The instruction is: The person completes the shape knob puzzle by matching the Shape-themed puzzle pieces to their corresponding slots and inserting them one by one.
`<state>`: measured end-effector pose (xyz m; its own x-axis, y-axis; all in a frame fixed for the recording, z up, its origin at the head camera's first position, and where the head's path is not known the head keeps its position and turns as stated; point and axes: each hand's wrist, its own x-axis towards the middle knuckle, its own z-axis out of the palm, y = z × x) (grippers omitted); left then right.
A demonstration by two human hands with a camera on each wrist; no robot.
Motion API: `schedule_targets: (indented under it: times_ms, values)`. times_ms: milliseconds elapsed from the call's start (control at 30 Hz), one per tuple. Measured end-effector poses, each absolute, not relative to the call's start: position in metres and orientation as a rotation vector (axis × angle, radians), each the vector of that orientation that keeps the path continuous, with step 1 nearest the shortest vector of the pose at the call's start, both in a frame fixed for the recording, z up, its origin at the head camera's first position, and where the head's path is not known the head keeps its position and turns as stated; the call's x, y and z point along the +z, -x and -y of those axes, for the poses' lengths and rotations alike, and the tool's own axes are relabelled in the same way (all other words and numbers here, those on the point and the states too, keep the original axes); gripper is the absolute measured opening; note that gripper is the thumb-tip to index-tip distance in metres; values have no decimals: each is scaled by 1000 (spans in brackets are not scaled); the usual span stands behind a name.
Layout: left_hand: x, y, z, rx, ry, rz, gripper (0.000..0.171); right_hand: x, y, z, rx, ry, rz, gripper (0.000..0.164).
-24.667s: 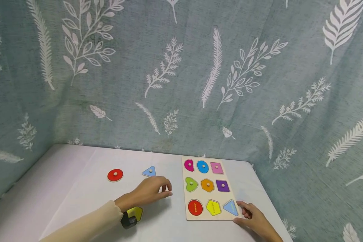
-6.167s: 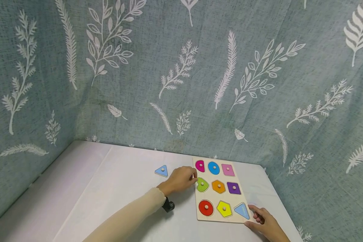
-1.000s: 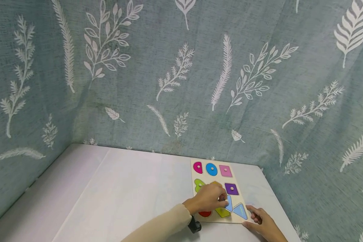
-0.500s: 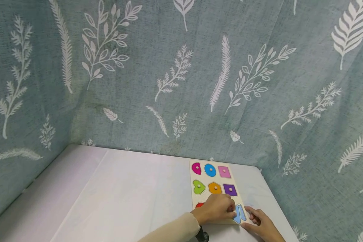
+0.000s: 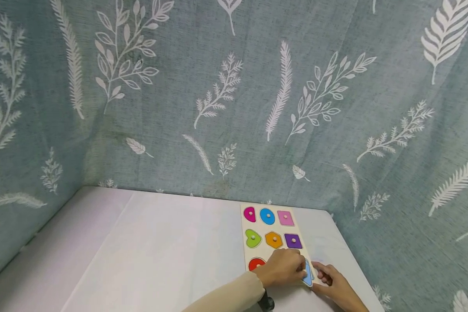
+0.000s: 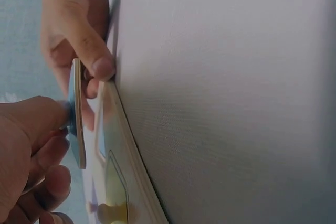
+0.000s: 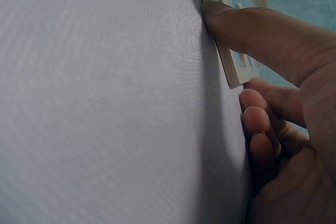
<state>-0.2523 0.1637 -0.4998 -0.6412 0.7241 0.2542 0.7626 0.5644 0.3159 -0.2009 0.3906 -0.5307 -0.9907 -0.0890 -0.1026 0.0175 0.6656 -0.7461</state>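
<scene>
My left hand [image 5: 282,265] pinches the light blue triangle puzzle piece [image 5: 307,276] by its knob. In the left wrist view the triangle's edge stands tilted, raised off the wooden shape-puzzle board [image 5: 262,252]. It overlaps the matching blue recess at the near right corner, which is mostly covered in the head view. Thumb and index finger of my right hand [image 5: 337,288] hold that same corner, the thumb on the near edge. A red circle [image 5: 256,263] sits in the near row; the yellow pentagon [image 6: 119,214] beside it is hidden from the head view by my left hand.
More knobbed pieces fill the board's other rows, among them a green heart [image 5: 253,238], an orange hexagon [image 5: 274,239] and a purple square [image 5: 293,241]. The white-covered table [image 5: 160,247] spreads to the left. A leaf-patterned curtain [image 5: 171,108] rises behind.
Red circle and yellow pentagon, once loose on the table, are now in the board. My left hand has taken the triangle from the table and carried it right, over the near corner.
</scene>
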Motion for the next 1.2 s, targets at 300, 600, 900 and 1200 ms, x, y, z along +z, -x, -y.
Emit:
schedule_targets:
  times_ms: [300, 600, 900, 1200]
  values:
    - [-503, 258, -173, -559, 1285, 2708, 13, -530, 202, -388, -1318, 36, -2698, 68]
    - [-506, 262, -182, -407, 1228, 2703, 16, -532, 203, -386, -1344, -55, -2687, 72]
    - [-509, 266, -191, -395, 1121, 2789, 18, -531, 205, -387, -1379, -80, -2710, 71]
    - [-505, 264, -193, -395, 1101, 2809, 18, -532, 202, -388, -1423, 3, -2695, 71]
